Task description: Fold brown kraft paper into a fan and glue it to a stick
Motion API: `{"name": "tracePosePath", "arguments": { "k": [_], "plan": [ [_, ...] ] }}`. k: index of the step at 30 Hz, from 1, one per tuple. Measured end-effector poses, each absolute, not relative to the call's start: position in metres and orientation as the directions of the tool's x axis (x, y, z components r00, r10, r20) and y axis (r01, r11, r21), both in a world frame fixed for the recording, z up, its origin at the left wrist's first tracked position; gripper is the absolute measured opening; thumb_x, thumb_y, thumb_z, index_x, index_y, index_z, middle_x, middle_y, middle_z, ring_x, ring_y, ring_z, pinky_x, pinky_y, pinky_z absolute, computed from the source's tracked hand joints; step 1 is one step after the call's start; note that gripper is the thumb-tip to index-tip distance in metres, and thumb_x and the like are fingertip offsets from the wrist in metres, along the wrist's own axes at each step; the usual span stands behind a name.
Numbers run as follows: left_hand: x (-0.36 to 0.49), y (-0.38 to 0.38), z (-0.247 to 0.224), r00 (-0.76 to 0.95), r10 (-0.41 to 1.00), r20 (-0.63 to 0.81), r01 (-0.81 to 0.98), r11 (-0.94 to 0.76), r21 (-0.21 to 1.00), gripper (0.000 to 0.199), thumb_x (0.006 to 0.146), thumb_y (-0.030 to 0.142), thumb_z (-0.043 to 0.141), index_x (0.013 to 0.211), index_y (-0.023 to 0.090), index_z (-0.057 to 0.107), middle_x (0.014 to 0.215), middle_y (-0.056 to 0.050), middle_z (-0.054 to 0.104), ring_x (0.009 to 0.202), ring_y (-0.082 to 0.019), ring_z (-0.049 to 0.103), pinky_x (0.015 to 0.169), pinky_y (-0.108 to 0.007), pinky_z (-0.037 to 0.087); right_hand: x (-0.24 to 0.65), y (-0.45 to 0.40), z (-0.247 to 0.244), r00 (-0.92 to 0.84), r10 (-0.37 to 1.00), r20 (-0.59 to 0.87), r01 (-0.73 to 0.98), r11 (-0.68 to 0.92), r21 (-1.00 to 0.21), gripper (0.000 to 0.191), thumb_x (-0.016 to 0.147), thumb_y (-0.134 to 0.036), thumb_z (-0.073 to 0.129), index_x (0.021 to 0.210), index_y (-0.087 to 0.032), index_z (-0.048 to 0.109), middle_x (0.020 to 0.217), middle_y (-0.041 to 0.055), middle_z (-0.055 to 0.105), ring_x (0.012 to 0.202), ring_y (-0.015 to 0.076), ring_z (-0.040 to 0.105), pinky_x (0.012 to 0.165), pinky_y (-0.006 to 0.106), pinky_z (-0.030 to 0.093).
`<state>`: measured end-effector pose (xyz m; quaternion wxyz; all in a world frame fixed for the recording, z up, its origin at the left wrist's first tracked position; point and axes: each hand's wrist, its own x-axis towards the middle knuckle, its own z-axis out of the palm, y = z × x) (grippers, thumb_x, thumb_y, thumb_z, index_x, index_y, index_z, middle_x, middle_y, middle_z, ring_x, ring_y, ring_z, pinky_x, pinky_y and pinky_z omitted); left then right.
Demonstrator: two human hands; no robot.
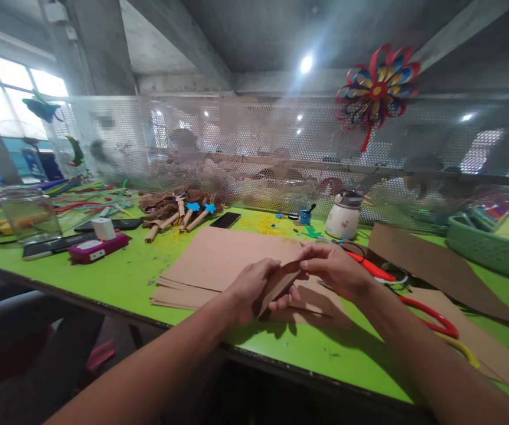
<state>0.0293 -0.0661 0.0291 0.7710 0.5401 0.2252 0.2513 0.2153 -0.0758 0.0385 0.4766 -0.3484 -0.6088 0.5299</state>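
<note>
My left hand (251,284) grips a narrow folded piece of brown paper (276,288), its fingertips showing beneath. At the piece's upper right end, my right hand (336,268) pinches the edge between thumb and fingers. Both hands are above a stack of brown paper sheets (223,254) on the green table (134,283). Near my right forearm are a red loop handle (436,316) and a yellow loop handle (462,348), partly hidden by the arm. An orange-red handled tool (372,265) lies behind my right wrist.
A phone (225,220), brown paper rolls with blue shapes (196,215) and a white flask (343,217) stand or lie behind the stack. To the left are a glass jar (31,215) and a purple device (98,248); at right, more brown paper (440,271) and a green basket (489,248).
</note>
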Motion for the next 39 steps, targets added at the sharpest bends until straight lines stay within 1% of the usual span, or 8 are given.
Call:
{"name": "tracePosePath", "arguments": {
  "k": [6, 11, 14, 17, 21, 27, 33, 39],
  "plan": [
    [0.028, -0.064, 0.026, 0.823, 0.565, -0.06, -0.181, 0.361, 0.915, 0.035, 0.079, 0.026, 0.039, 0.1, 0.009, 0.061, 0.074, -0.008, 0.061, 0.045, -0.007, 0.045, 0.043, -0.019, 0.029, 0.217, -0.077, 0.041, -0.329, 0.915, 0.232, -0.111, 0.207, -0.972, 0.009, 0.063, -0.018, 0.067, 0.072, -0.015, 0.065, 0.063, -0.0002, 0.06, 0.06, 0.0125, 0.054, 0.061, 0.029, 0.04],
    [0.027, -0.066, 0.026, 0.817, 0.574, -0.05, -0.184, 0.341, 0.922, 0.032, 0.079, 0.025, 0.043, 0.101, 0.009, 0.06, 0.074, -0.007, 0.061, 0.047, -0.006, 0.045, 0.044, -0.018, 0.029, 0.22, -0.078, 0.041, -0.353, 0.897, 0.264, -0.094, 0.247, -0.964, 0.008, 0.066, -0.02, 0.066, 0.073, -0.017, 0.065, 0.067, 0.0011, 0.061, 0.063, 0.0137, 0.055, 0.064, 0.031, 0.042],
    [0.029, -0.068, 0.026, 0.799, 0.6, -0.043, -0.177, 0.302, 0.937, 0.03, 0.079, 0.024, 0.044, 0.099, 0.01, 0.06, 0.072, -0.007, 0.061, 0.047, -0.007, 0.046, 0.043, -0.019, 0.029, 0.221, -0.08, 0.041, -0.375, 0.888, 0.267, -0.049, 0.269, -0.962, 0.011, 0.069, -0.02, 0.065, 0.079, -0.017, 0.066, 0.072, 0.002, 0.063, 0.066, 0.0134, 0.055, 0.064, 0.03, 0.042],
    [0.03, -0.069, 0.025, 0.8, 0.598, -0.055, -0.165, 0.306, 0.938, 0.029, 0.079, 0.025, 0.045, 0.098, 0.01, 0.059, 0.071, -0.006, 0.06, 0.047, -0.007, 0.046, 0.042, -0.019, 0.029, 0.221, -0.082, 0.043, -0.416, 0.879, 0.234, 0.023, 0.268, -0.963, 0.015, 0.07, -0.02, 0.066, 0.085, -0.017, 0.066, 0.078, 0.0027, 0.063, 0.07, 0.0124, 0.055, 0.067, 0.029, 0.042],
    [0.03, -0.07, 0.026, 0.795, 0.605, -0.046, -0.164, 0.286, 0.944, 0.027, 0.077, 0.024, 0.046, 0.096, 0.011, 0.059, 0.071, -0.005, 0.061, 0.047, -0.007, 0.045, 0.042, -0.019, 0.029, 0.219, -0.081, 0.042, -0.45, 0.872, 0.193, 0.062, 0.246, -0.967, 0.014, 0.069, -0.018, 0.068, 0.082, -0.015, 0.066, 0.072, 0.0018, 0.062, 0.068, 0.011, 0.054, 0.065, 0.026, 0.041],
    [0.03, -0.071, 0.027, 0.778, 0.624, -0.075, -0.118, 0.263, 0.958, 0.027, 0.079, 0.027, 0.045, 0.092, 0.009, 0.06, 0.066, -0.004, 0.058, 0.044, -0.007, 0.043, 0.041, -0.02, 0.025, 0.217, -0.079, 0.042, -0.408, 0.894, 0.185, 0.075, 0.235, -0.969, 0.01, 0.066, -0.012, 0.067, 0.076, -0.013, 0.066, 0.065, 0.0004, 0.061, 0.064, 0.0101, 0.053, 0.065, 0.025, 0.04],
    [0.029, -0.07, 0.023, 0.771, 0.635, -0.047, -0.097, 0.19, 0.977, 0.027, 0.08, 0.03, 0.046, 0.096, 0.012, 0.058, 0.072, -0.004, 0.058, 0.047, -0.006, 0.045, 0.043, -0.019, 0.027, 0.216, -0.079, 0.042, -0.39, 0.901, 0.19, 0.064, 0.232, -0.971, 0.007, 0.065, -0.012, 0.066, 0.073, -0.013, 0.067, 0.064, 0.0008, 0.062, 0.062, 0.0106, 0.055, 0.066, 0.027, 0.042],
    [0.028, -0.075, 0.028, 0.769, 0.638, -0.032, -0.053, 0.112, 0.992, 0.027, 0.082, 0.035, 0.047, 0.093, 0.013, 0.057, 0.073, -0.003, 0.058, 0.046, -0.005, 0.042, 0.038, -0.017, 0.02, 0.22, -0.079, 0.042, -0.393, 0.898, 0.199, 0.076, 0.247, -0.966, 0.009, 0.065, -0.013, 0.067, 0.074, -0.015, 0.069, 0.066, 0.0012, 0.065, 0.062, 0.0108, 0.058, 0.066, 0.027, 0.044]
  ]
}}
